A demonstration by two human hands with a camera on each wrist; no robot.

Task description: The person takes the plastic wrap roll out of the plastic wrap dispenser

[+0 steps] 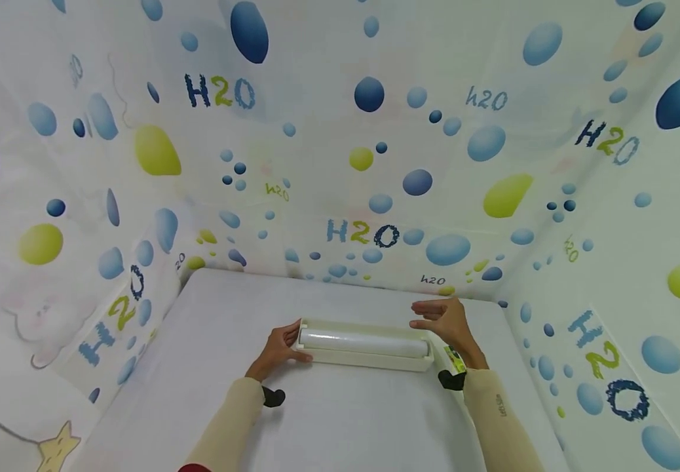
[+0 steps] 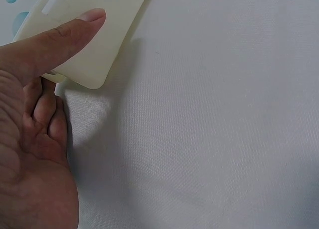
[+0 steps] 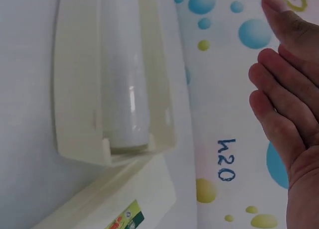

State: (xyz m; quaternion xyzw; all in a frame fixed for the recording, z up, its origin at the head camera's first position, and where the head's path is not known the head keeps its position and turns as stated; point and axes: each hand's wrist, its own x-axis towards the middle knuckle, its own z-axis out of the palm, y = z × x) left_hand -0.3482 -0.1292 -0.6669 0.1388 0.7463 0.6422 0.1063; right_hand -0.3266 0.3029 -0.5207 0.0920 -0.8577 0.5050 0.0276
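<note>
A long cream plastic cling film dispenser box (image 1: 369,360) sits on the white table, uncovered. Inside it lies a shiny, pale roll of cling film (image 1: 363,342). My left hand (image 1: 276,351) grips the box by its left end; in the left wrist view the thumb (image 2: 75,37) lies across the cream plastic and the other fingers curl beneath. Just past the right end, my right hand (image 1: 451,324) is raised with fingers extended, holding nothing. A cream lid (image 3: 157,186) with a green and yellow label (image 3: 127,216) lies by that end, partly hidden by the right arm in the head view.
White cloth covers the table (image 1: 340,426). Behind and at both sides hang white curtains (image 1: 316,164) printed with blue and green bubbles and "H2O" lettering. Black wrist camera mounts (image 1: 452,380) stick out near both wrists.
</note>
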